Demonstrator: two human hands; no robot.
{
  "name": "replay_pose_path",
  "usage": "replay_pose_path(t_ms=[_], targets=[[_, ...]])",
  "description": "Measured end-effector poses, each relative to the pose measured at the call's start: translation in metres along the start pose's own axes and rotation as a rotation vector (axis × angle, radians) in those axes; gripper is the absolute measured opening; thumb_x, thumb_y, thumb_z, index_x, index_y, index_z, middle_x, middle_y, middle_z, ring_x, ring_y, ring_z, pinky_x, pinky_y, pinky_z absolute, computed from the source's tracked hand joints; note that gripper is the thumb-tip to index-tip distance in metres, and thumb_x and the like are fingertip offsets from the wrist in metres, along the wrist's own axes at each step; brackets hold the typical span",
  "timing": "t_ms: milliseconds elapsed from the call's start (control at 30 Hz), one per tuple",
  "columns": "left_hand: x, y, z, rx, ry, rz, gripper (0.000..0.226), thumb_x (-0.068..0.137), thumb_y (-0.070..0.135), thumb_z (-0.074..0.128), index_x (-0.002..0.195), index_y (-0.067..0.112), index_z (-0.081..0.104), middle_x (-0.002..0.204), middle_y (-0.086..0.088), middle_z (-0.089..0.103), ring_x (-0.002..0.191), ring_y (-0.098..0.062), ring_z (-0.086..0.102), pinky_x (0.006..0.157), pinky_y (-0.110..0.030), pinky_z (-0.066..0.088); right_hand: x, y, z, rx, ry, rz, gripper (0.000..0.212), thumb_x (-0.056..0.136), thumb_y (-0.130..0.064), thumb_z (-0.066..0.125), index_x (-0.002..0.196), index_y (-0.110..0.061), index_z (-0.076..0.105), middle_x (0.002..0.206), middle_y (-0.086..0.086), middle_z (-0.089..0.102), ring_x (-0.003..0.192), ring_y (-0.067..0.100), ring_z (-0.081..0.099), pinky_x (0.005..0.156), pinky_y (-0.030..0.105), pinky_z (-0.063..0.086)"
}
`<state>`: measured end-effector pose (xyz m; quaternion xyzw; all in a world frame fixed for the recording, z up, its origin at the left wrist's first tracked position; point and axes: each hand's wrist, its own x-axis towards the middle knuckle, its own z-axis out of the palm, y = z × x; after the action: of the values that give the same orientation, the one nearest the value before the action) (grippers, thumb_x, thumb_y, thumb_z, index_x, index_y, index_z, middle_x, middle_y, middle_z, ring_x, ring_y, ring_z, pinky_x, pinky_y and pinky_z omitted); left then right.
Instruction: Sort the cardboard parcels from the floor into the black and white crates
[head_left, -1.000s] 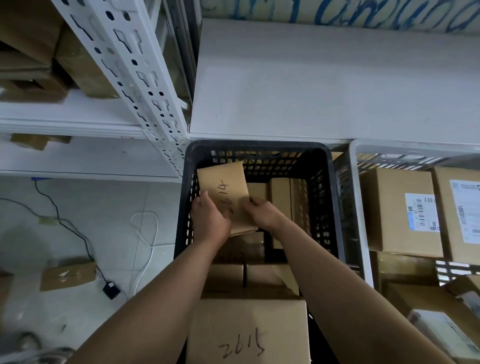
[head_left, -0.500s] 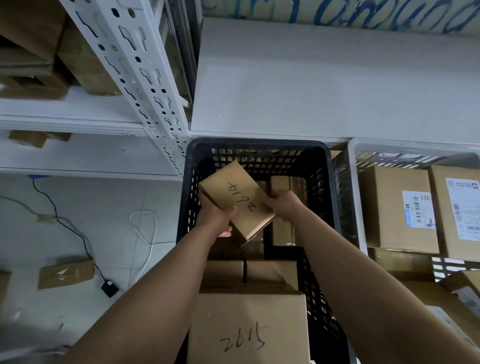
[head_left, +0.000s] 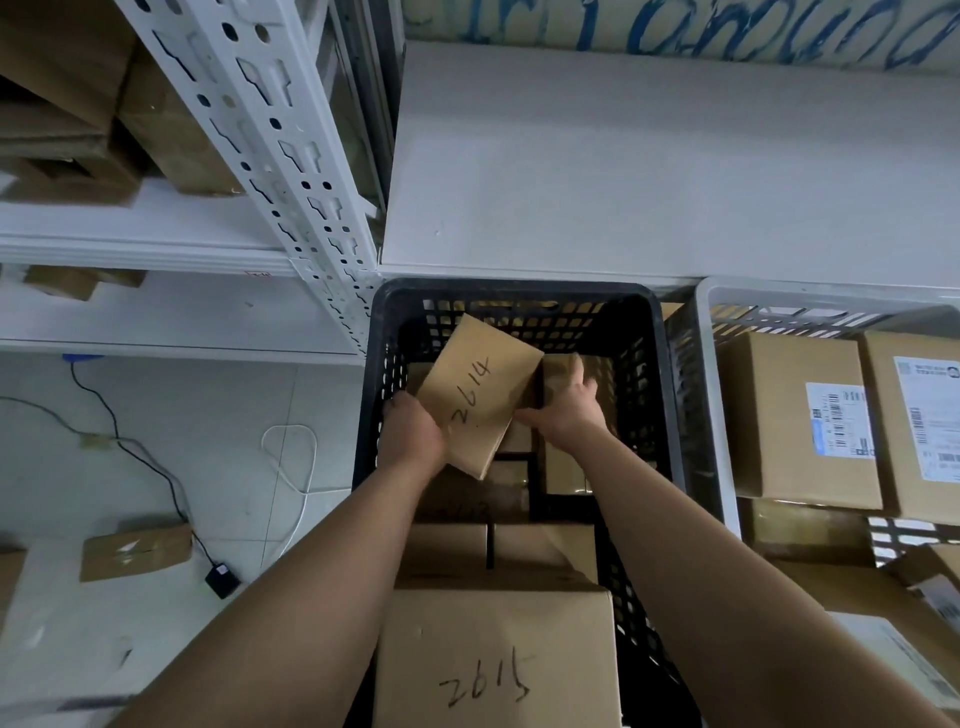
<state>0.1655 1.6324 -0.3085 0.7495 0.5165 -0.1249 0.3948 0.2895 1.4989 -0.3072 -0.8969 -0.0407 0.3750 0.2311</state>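
A small brown parcel (head_left: 478, 387) marked "2614" is tilted over the far part of the black crate (head_left: 514, 291). The left hand (head_left: 413, 434) grips its near left corner. More parcels lie below it in this crate, and a bigger one marked "2615" (head_left: 493, 660) lies on top at the near end. The white crate (head_left: 831, 293) stands just to the right and holds parcels with printed labels (head_left: 795, 421). One flat parcel (head_left: 136, 551) lies on the floor at the left.
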Motion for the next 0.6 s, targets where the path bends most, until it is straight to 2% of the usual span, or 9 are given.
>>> replay_pose_path(t_ms=[67, 100, 167, 267, 367, 467, 533, 600], targets=[[-0.007, 0.002, -0.001, 0.104, 0.01, 0.005, 0.05, 0.088, 0.027, 0.069, 0.125, 0.001, 0.046, 0.123, -0.013, 0.057, 0.106, -0.029, 0.06, 0.076, -0.035, 0.049, 0.008, -0.006, -0.001, -0.041, -0.017, -0.152, 0.107, 0.081, -0.023, 0.075, 0.156, -0.026, -0.001, 0.163, 0.006, 0.003, 0.143, 0.029, 0.03, 0.106, 0.037, 0.039], [-0.01, 0.004, -0.003, 0.151, -0.016, 0.0, 0.044, 0.089, 0.031, 0.068, 0.118, 0.002, 0.051, 0.116, -0.012, 0.06, 0.098, -0.025, 0.061, 0.071, -0.032, 0.048, 0.012, -0.008, -0.001, -0.032, -0.04, -0.205, 0.101, 0.083, -0.019, 0.073, 0.157, -0.024, 0.004, 0.164, 0.004, 0.003, 0.146, 0.026, 0.024, 0.111, 0.036, 0.034], [-0.011, 0.005, -0.005, 0.11, -0.138, -0.094, 0.031, 0.091, 0.035, 0.064, 0.104, 0.008, 0.055, 0.106, -0.011, 0.062, 0.085, -0.022, 0.061, 0.062, -0.03, 0.048, 0.016, -0.012, 0.002, 0.062, -0.063, -0.231, 0.089, 0.086, -0.011, 0.067, 0.156, -0.02, 0.013, 0.161, 0.005, 0.019, 0.146, 0.025, 0.027, 0.115, 0.036, 0.032], [-0.013, 0.004, -0.009, -0.126, -0.328, -0.314, 0.041, 0.094, 0.033, 0.061, 0.124, 0.006, 0.053, 0.104, -0.017, 0.06, 0.089, -0.029, 0.066, 0.052, -0.029, 0.052, 0.019, -0.019, 0.003, 0.175, -0.11, -0.23, 0.084, 0.09, 0.0, 0.055, 0.157, -0.024, 0.01, 0.158, 0.008, 0.029, 0.141, 0.027, 0.034, 0.108, 0.034, 0.036], [-0.01, 0.001, -0.009, -0.206, -0.357, -0.35, 0.046, 0.095, 0.028, 0.061, 0.129, 0.0, 0.05, 0.114, -0.024, 0.063, 0.096, -0.033, 0.067, 0.067, -0.035, 0.059, 0.026, -0.024, 0.001, 0.104, -0.153, -0.28, 0.083, 0.093, 0.0, 0.049, 0.157, -0.029, 0.005, 0.159, 0.007, 0.026, 0.144, 0.028, 0.029, 0.113, 0.036, 0.03], [-0.008, 0.0, -0.009, -0.269, -0.365, -0.385, 0.044, 0.096, 0.021, 0.059, 0.132, -0.001, 0.046, 0.121, -0.026, 0.06, 0.101, -0.035, 0.066, 0.084, -0.041, 0.058, 0.031, -0.033, -0.003, 0.037, -0.175, -0.278, 0.073, 0.094, -0.003, 0.048, 0.155, -0.027, 0.016, 0.152, 0.011, 0.038, 0.137, 0.031, 0.039, 0.11, 0.041, 0.035], [-0.008, 0.002, -0.013, -0.33, -0.368, -0.408, 0.046, 0.097, 0.021, 0.058, 0.135, 0.001, 0.043, 0.127, -0.025, 0.056, 0.107, -0.036, 0.063, 0.086, -0.042, 0.056, 0.035, -0.038, -0.005, 0.022, -0.135, -0.252, 0.061, 0.091, -0.008, 0.047, 0.148, -0.021, 0.027, 0.135, 0.013, 0.053, 0.118, 0.03, 0.053, 0.099, 0.044, 0.045], [-0.005, 0.004, -0.016, -0.375, -0.35, -0.392, 0.043, 0.099, 0.022, 0.053, 0.137, 0.003, 0.043, 0.128, -0.022, 0.056, 0.107, -0.035, 0.061, 0.078, -0.04, 0.054, 0.034, -0.039, -0.007, -0.074, -0.069, -0.239, 0.05, 0.091, -0.019, 0.048, 0.139, -0.019, 0.035, 0.119, 0.006, 0.061, 0.101, 0.027, 0.058, 0.082, 0.037, 0.046]])
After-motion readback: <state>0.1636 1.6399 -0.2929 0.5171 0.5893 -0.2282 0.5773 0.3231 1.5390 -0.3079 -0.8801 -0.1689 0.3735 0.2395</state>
